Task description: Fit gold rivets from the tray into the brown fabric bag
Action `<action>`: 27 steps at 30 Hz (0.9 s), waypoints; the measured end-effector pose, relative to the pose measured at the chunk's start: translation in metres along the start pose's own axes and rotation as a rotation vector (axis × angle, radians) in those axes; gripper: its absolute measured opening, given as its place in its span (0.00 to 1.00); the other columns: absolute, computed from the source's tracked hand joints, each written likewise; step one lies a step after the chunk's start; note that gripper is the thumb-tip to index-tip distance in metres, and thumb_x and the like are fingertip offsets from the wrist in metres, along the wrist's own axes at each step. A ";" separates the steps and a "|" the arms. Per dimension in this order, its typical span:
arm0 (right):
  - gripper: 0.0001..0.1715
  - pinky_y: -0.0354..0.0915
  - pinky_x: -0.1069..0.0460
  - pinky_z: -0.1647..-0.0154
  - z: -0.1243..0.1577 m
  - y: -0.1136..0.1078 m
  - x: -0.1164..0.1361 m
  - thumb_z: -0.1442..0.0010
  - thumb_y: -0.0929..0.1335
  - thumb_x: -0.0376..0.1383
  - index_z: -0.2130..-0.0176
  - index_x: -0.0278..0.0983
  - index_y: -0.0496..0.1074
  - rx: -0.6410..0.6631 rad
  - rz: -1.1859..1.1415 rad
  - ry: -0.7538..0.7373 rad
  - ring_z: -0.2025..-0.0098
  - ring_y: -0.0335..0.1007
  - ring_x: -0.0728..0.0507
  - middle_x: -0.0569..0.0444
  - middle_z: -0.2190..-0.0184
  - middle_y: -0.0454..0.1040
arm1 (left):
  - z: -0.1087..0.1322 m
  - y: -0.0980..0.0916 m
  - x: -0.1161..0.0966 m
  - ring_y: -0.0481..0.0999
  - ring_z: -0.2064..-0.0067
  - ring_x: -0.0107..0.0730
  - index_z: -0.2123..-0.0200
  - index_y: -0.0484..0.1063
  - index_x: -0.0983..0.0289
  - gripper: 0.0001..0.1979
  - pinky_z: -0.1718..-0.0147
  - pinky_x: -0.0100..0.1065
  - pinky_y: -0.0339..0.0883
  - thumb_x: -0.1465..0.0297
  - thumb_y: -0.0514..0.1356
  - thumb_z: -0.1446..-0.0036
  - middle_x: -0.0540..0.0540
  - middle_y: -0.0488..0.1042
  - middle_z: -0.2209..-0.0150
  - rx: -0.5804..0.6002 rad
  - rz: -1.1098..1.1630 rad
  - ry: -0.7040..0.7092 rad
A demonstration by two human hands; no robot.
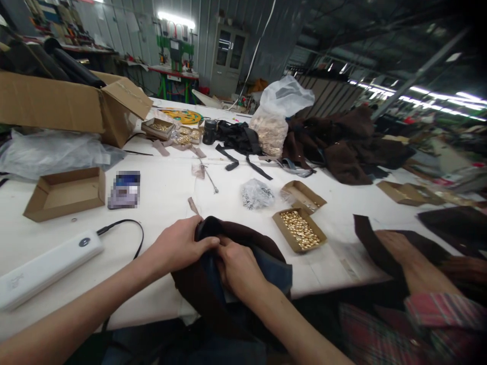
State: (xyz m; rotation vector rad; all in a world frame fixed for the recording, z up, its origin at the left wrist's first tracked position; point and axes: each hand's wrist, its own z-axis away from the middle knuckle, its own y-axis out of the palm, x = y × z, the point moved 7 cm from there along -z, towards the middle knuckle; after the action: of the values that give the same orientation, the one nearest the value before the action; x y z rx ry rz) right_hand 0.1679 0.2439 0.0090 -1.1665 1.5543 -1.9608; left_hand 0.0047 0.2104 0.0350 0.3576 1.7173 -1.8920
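Both my hands work on a dark brown and blue fabric piece (266,253) at the table's front edge, part of it hanging down over the edge. My left hand (186,243) is closed on its upper left rim, thumb pointing inward. My right hand (238,266) is closed on the inner fold, its fingertips close to my left thumb. Whatever may lie between the fingertips is hidden. Right of the fabric stands a small cardboard box of gold metal studs (300,230). Behind that is another shallow box (302,195), beside a clear bag of small silvery parts (256,194).
At the right a co-worker's hand (399,248) rests on dark fabric. To the left lie a white power bank (49,268) with a black cable, a phone (125,190) and a cardboard tray (66,192). Brown fabric (342,147) is heaped behind, near a plastic bag (270,126).
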 end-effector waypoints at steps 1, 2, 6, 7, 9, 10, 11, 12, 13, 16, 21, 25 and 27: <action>0.17 0.69 0.49 0.55 0.000 0.000 -0.001 0.28 0.66 0.30 0.49 0.40 0.84 0.012 -0.006 -0.001 0.54 0.85 0.40 0.47 0.41 0.84 | -0.004 -0.001 0.000 0.84 0.53 0.55 0.56 0.76 0.57 0.20 0.60 0.41 0.68 0.47 0.68 0.34 0.58 0.84 0.56 0.017 0.017 -0.005; 0.18 0.69 0.49 0.54 0.000 0.000 -0.002 0.29 0.66 0.30 0.49 0.40 0.84 0.015 -0.025 -0.001 0.53 0.85 0.39 0.47 0.41 0.84 | -0.009 -0.001 0.000 0.84 0.53 0.56 0.57 0.77 0.58 0.22 0.61 0.41 0.67 0.45 0.69 0.36 0.59 0.84 0.57 0.046 0.037 -0.002; 0.14 0.67 0.51 0.51 0.005 -0.002 -0.004 0.28 0.67 0.29 0.52 0.41 0.82 -0.012 -0.166 -0.023 0.50 0.84 0.40 0.51 0.45 0.85 | -0.022 0.010 0.002 0.84 0.56 0.50 0.60 0.81 0.59 0.15 0.61 0.38 0.69 0.54 0.70 0.39 0.54 0.85 0.61 0.218 0.198 0.098; 0.11 0.66 0.51 0.53 0.006 -0.001 -0.005 0.28 0.68 0.30 0.55 0.40 0.81 -0.010 -0.176 -0.016 0.51 0.84 0.41 0.51 0.49 0.85 | -0.023 0.013 0.004 0.84 0.56 0.47 0.60 0.82 0.59 0.12 0.60 0.36 0.70 0.57 0.70 0.40 0.52 0.85 0.62 0.238 0.224 0.113; 0.08 0.64 0.50 0.55 0.008 0.001 -0.007 0.28 0.69 0.30 0.60 0.40 0.77 0.011 -0.169 0.003 0.54 0.83 0.41 0.53 0.56 0.85 | -0.022 0.016 0.009 0.83 0.59 0.44 0.61 0.82 0.60 0.08 0.62 0.34 0.69 0.65 0.68 0.44 0.51 0.84 0.64 0.228 0.215 0.108; 0.08 0.62 0.50 0.56 0.009 0.002 -0.007 0.28 0.69 0.31 0.62 0.40 0.76 0.023 -0.162 0.008 0.55 0.83 0.41 0.53 0.58 0.84 | -0.021 0.016 0.010 0.82 0.61 0.43 0.62 0.82 0.60 0.08 0.63 0.34 0.68 0.68 0.67 0.46 0.51 0.83 0.65 0.211 0.202 0.093; 0.08 0.61 0.50 0.57 0.009 0.002 -0.007 0.28 0.70 0.31 0.62 0.40 0.75 0.034 -0.156 0.007 0.55 0.83 0.41 0.53 0.58 0.84 | -0.019 0.017 0.011 0.81 0.63 0.42 0.63 0.82 0.61 0.08 0.65 0.35 0.67 0.71 0.66 0.48 0.51 0.82 0.67 0.193 0.186 0.079; 0.08 0.60 0.49 0.58 0.009 0.002 -0.007 0.28 0.70 0.32 0.63 0.40 0.75 0.043 -0.152 0.005 0.56 0.83 0.41 0.53 0.59 0.84 | -0.017 0.016 0.010 0.80 0.64 0.42 0.63 0.82 0.61 0.10 0.66 0.35 0.66 0.73 0.64 0.50 0.51 0.82 0.67 0.176 0.173 0.072; 0.08 0.59 0.49 0.58 0.008 0.002 -0.007 0.28 0.71 0.33 0.63 0.40 0.74 0.053 -0.147 0.006 0.56 0.83 0.41 0.54 0.59 0.84 | -0.015 0.016 0.009 0.80 0.64 0.42 0.62 0.83 0.60 0.12 0.66 0.35 0.66 0.75 0.64 0.51 0.51 0.82 0.67 0.167 0.168 0.075; 0.08 0.58 0.48 0.60 0.007 0.003 -0.012 0.27 0.72 0.36 0.62 0.41 0.75 0.084 -0.121 0.029 0.58 0.83 0.41 0.54 0.62 0.84 | -0.012 0.015 0.003 0.82 0.60 0.43 0.59 0.84 0.59 0.17 0.62 0.35 0.69 0.78 0.62 0.50 0.51 0.84 0.63 0.194 0.192 0.121; 0.09 0.60 0.49 0.60 0.008 0.008 -0.016 0.25 0.72 0.39 0.60 0.42 0.79 0.105 -0.064 0.003 0.58 0.83 0.41 0.54 0.62 0.84 | -0.009 0.012 0.012 0.85 0.53 0.49 0.57 0.82 0.59 0.16 0.56 0.37 0.73 0.79 0.65 0.49 0.57 0.85 0.56 0.172 0.054 0.029; 0.08 0.62 0.49 0.61 0.009 0.012 -0.011 0.23 0.70 0.34 0.59 0.42 0.79 0.099 0.030 -0.097 0.58 0.82 0.42 0.53 0.58 0.85 | -0.009 0.017 0.019 0.85 0.47 0.53 0.52 0.82 0.59 0.20 0.47 0.40 0.76 0.79 0.65 0.49 0.60 0.86 0.50 0.188 0.018 -0.013; 0.08 0.65 0.50 0.60 0.011 0.012 -0.009 0.24 0.70 0.33 0.58 0.41 0.78 0.060 0.059 -0.144 0.58 0.82 0.42 0.53 0.53 0.85 | -0.012 0.022 0.018 0.84 0.45 0.51 0.53 0.84 0.59 0.20 0.44 0.39 0.76 0.79 0.62 0.47 0.57 0.86 0.48 0.247 0.131 0.049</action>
State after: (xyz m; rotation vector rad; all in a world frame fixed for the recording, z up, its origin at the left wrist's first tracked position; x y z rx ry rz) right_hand 0.1798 0.2400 -0.0053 -1.1958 1.4310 -1.8306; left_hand 0.0002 0.2175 0.0052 0.6013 1.4537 -2.0154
